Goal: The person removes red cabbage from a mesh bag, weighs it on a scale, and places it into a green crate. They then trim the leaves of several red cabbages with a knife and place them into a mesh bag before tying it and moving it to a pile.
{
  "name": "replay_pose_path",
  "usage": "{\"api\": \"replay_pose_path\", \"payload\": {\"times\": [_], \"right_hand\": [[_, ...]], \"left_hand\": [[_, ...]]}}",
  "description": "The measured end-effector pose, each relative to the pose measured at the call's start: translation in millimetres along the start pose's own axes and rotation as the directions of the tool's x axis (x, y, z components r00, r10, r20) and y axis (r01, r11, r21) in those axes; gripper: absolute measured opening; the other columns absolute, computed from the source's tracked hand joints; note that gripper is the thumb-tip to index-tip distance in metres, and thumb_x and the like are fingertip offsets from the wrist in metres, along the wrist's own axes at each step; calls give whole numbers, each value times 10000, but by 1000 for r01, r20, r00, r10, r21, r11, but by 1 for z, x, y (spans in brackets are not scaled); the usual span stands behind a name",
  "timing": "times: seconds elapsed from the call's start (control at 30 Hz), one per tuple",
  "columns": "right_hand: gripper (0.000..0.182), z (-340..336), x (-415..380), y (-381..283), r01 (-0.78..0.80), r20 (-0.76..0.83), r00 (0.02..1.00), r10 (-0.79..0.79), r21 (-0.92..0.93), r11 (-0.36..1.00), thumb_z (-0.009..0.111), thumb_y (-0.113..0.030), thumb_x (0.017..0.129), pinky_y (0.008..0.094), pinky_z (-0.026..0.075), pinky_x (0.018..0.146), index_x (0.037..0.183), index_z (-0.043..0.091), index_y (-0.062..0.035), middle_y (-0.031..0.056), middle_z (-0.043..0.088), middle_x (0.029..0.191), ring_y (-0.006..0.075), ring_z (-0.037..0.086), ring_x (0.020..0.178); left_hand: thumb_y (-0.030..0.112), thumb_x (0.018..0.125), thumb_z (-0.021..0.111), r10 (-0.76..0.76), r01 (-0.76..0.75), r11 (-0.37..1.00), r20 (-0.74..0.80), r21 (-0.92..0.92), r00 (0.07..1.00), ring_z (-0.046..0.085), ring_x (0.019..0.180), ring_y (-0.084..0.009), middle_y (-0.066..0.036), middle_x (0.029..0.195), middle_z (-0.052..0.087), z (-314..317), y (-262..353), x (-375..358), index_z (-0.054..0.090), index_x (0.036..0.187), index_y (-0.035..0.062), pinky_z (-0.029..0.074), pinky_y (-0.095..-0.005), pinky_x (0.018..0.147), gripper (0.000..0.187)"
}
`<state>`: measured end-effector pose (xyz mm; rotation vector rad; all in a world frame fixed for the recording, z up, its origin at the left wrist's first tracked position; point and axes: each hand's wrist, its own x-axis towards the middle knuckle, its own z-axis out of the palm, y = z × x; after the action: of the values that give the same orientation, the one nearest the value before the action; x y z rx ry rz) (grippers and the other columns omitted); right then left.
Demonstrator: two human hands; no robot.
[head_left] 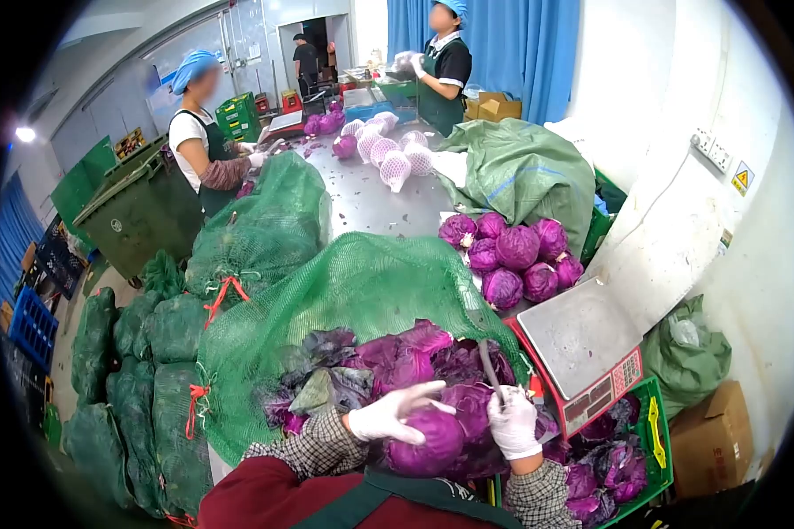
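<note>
My left hand point(403, 413), in a white glove, rests with its fingers spread on the side of a purple cabbage point(423, 443) close to my body. My right hand point(513, 423), gloved as well, grips a knife point(488, 363) whose narrow blade points up and away from me. Behind the hands, more purple cabbages and loose dark outer leaves point(344, 390) spill from the mouth of a green mesh sack point(362, 282). The right hand's fingers wrap round the knife's handle, which is mostly hidden.
A red-framed scale point(582, 339) stands to the right, above a green crate point(648, 467) holding cabbages and leaves. Several cabbages point(516, 247) are piled beyond it. Filled mesh sacks point(176, 326) stack at left. Two co-workers point(205, 141) stand at the metal table point(348, 198), with net-wrapped cabbages point(395, 166).
</note>
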<state>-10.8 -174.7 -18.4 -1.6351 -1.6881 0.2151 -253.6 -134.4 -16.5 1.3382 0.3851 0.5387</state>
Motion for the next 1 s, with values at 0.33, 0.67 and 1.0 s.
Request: {"api": "replay_pose_path", "payload": {"times": [0.33,0.67,1.0], "right_hand": [[618,-3,-46,25,-316,210,949,237,563,764,672,-156,845,266,489,630,1356,366,7,85,604,981,146,578,722],[508,0,-101,11,-710,645,704,298,628,319,550,-194,927,202,437,709,1361,383,11,33,631,933,61,526,748],[479,-12,-93,11,-708,674,697,245,591,387,561,-197,922,232,456,771,1357,424,-49,13,624,898,70,547,810]], "left_hand": [[561,835,514,-55,-460,678,-664,-573,745,491,1172,-340,-115,1298,497,-92,46,107,445,1320,172,412,-525,977,625],[299,701,797,292,-222,947,-904,230,311,514,1125,-279,-173,1222,513,-222,15,347,441,1260,-39,416,-360,971,744],[304,810,697,246,52,929,-715,368,654,589,966,-191,-147,1060,633,-233,40,344,572,1164,-61,449,-292,877,524]]}}
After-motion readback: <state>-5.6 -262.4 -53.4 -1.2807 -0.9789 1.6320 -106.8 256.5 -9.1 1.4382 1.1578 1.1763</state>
